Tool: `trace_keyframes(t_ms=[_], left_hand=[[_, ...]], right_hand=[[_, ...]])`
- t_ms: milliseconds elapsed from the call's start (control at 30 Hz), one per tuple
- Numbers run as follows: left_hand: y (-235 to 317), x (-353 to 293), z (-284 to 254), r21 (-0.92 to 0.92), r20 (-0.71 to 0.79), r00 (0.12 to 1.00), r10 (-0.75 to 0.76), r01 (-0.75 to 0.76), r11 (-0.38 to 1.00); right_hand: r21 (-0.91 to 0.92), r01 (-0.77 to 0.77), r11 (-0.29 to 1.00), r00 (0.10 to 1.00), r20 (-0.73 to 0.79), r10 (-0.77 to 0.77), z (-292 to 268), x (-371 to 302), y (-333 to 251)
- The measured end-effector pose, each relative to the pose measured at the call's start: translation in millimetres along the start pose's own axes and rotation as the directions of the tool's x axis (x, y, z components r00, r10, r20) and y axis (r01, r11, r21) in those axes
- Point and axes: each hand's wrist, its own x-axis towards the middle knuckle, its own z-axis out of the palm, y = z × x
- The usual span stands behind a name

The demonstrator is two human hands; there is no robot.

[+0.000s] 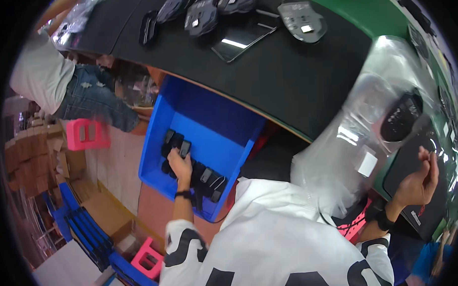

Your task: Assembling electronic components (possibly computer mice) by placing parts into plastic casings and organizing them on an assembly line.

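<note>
My left hand (181, 165) reaches down into a blue plastic bin (155, 130) left of my body. Its fingers close around a small black device (186, 147) with a greyish face. Several similar black devices (206, 175) lie in the bin around and below the hand. Out to the right, my right hand (419, 182) is raised with its fingers stretched and nothing visible in it. Nearest to it are a black flat box (418, 219) and a large clear plastic bag (335, 144). A dark oval piece (402, 117) shows by the bag.
Several dark moulded shells (202, 15), a grey shell (301, 22) and a glossy dark panel (240, 39) lie on the black table (267, 81). Another person (45, 74) is at the far left. Pink stools (87, 134) and cardboard boxes (108, 213) stand on the left floor.
</note>
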Motion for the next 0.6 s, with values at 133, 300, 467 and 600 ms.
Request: trace_keyframes(t_ms=[133, 300, 467, 600], left_hand=[[106.2, -13.1, -82.3, -0.726, 0.234, 0.956, 0.175, 0.052, 0.686], [260.4, -15.7, -185.6, -0.939, 0.154, 0.536, 0.830, -0.181, 0.291], [359.5, -9.4, -192.9, -0.956, 0.056, 0.155, 0.986, -0.277, 0.098], [401.5, -13.7, -188.5, -0.958, 0.019, 0.001, 1.000, -0.287, 0.018]], right_hand=[[0.300, 0.003, 0.954, 0.950, 0.297, -0.096, -7.3, -6.0, -34.6], [0.587, -0.096, 0.804, 0.688, 0.623, -0.373, 34.2, 15.1, -114.0], [0.659, 0.040, 0.751, 0.764, 0.464, -0.448, 49.5, 16.9, -123.2], [0.587, 0.003, 0.810, 0.855, 0.419, -0.307, 33.9, 13.5, -116.2]])
